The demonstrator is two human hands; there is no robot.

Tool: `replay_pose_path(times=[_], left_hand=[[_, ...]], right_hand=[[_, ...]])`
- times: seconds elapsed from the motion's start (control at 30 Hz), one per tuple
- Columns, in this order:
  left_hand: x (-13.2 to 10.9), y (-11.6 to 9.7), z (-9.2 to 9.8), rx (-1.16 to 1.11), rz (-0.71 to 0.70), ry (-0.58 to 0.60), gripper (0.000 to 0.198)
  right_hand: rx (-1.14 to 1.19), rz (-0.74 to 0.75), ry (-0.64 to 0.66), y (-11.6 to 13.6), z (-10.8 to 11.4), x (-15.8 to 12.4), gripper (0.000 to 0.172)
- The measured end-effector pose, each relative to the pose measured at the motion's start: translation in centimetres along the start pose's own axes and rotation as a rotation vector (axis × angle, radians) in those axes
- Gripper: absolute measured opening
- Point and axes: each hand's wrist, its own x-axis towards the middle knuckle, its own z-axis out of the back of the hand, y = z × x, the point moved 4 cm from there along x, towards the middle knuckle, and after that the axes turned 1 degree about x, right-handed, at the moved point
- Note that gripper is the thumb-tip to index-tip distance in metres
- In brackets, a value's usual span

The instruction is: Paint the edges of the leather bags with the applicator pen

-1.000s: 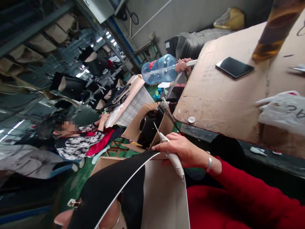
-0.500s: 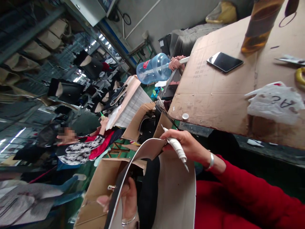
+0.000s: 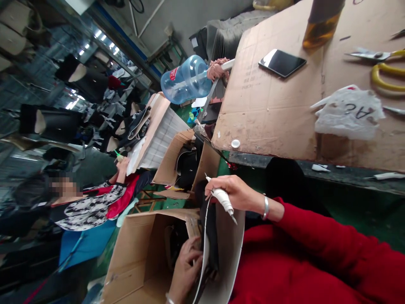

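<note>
My right hand is closed around a white-wrapped tool with a thin pointed tip at each end. Its fingertips are at the upper end of a thin, pale-edged flap of a black and pale bag. The bag's wide pale panel rests against my red clothing. My left hand is lower down, with bent fingers against the bag beside the flap; the fingertips are partly hidden.
An open cardboard box lies beyond the bag; another box holds black pieces. On the cardboard-covered table are a phone, yellow-handled scissors, a plastic bag and a bottle. A person works nearby.
The flap has swung from a broad curve to a narrow, nearly edge-on strip. My left hand has come out from behind it. The view has shifted, and a walking person is no longer seen.
</note>
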Motion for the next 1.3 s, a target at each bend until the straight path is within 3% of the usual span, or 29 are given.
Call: replay_pose_path(times=[0.07,0.17,0.23,0.3,0.43,0.63,0.7,0.83,0.9,1.03,1.17,1.3], left_hand=[[1.8,-0.7,0.4,-0.015,-0.054,-0.076,0.020],[4.9,-3.2,0.1,-0.274,-0.142,-0.230,0.029],[6.9,-5.2,-0.7,-0.443,-0.206,-0.238,0.037],[8.5,-7.4,-1.9,-0.501,-0.295,-0.122,0.051],[10.2,-10.3,-3.6,-0.331,-0.417,0.150,0.072],[9.9,-11.3,-3.5,-0.261,-0.455,0.322,0.105],[9.8,-11.2,-3.8,-0.209,-0.425,0.309,0.111],[10.9,-10.5,-4.2,-0.124,-0.301,0.050,0.086],[12.1,-10.2,-4.5,-0.170,-0.236,0.017,0.063],[14.4,-10.0,-4.7,-0.284,-0.139,0.154,0.029],[15.3,-10.3,-4.9,-0.332,-0.076,0.255,0.027],[15.3,-10.4,-5.6,-0.439,-0.041,0.286,0.023]], right_hand=[[0.028,-0.014,-0.010,-0.2,-0.1,0.2,0.009],[0.053,-0.037,-0.019,-0.6,0.0,0.5,0.010],[0.067,-0.052,-0.013,-0.8,0.0,0.6,0.008],[0.087,-0.063,-0.016,-1.1,0.0,0.6,0.008],[0.099,-0.080,-0.070,-2.0,0.3,0.8,0.008],[0.142,-0.145,-0.098,-3.3,0.6,0.8,0.019],[0.145,-0.161,-0.105,-3.7,0.5,0.9,0.023],[0.155,-0.183,-0.076,-4.0,-0.2,1.1,0.023],[0.150,-0.196,-0.054,-4.1,-0.6,1.2,0.021],[0.147,-0.209,-0.072,-4.5,-0.6,1.2,0.020],[0.222,-0.180,-0.162,-5.0,-0.3,1.1,0.035],[0.385,-0.179,-0.223,-5.5,-0.7,0.7,0.032]])
